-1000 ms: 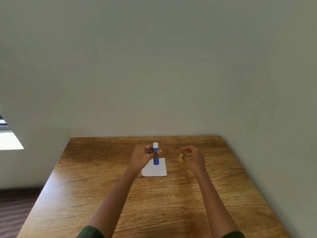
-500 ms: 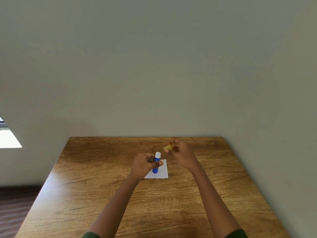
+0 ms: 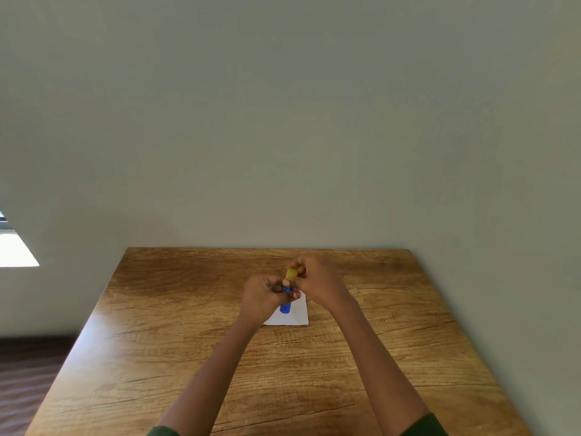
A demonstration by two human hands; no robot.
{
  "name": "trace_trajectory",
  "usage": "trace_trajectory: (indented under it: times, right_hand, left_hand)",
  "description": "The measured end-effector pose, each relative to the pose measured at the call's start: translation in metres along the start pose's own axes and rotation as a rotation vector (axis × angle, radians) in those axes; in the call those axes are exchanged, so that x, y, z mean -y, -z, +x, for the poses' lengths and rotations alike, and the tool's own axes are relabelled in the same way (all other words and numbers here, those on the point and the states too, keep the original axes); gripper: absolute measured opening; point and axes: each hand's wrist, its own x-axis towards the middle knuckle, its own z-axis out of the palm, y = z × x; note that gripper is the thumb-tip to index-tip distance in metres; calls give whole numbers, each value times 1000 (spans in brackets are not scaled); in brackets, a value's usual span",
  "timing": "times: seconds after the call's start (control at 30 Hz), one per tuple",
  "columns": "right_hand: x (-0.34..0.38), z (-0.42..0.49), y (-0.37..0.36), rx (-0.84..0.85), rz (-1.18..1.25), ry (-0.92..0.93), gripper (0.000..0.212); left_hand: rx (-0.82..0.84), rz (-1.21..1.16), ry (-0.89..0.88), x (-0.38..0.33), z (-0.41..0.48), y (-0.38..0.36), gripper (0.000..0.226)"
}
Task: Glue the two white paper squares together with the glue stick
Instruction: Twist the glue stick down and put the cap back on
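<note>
A blue glue stick is held upright in my left hand above the table. My right hand pinches its yellow cap, which sits on the stick's top end; the white glue tip no longer shows. Below the hands lies white paper on the wooden table. It looks like a single square; whether two sheets are stacked there I cannot tell. My left hand hides part of the paper.
The table stands against a plain wall at the back, and its right edge runs close to a side wall. Dark floor shows past the left edge. A bright window patch is at far left.
My right hand brought the yellow cap in from the right and set it onto the top of the glue stick. My left hand lowered the stick slightly toward the paper.
</note>
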Motion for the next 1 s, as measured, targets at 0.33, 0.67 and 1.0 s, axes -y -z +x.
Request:
trace_trajectory:
  times: [0.33,0.67,1.0]
  right_hand:
    - [-1,-5,-15,-116,-112,36,26]
    - [-52,-1,7,-310,-79,-78,19]
    - [-79,-6,6,-315,-97,-72,18]
  left_hand:
    - [-49,37,-6,3,1,-6,21]
    - [-109,163,7,14,6,10,22]
    - [-163,195,17,20,9,15,19]
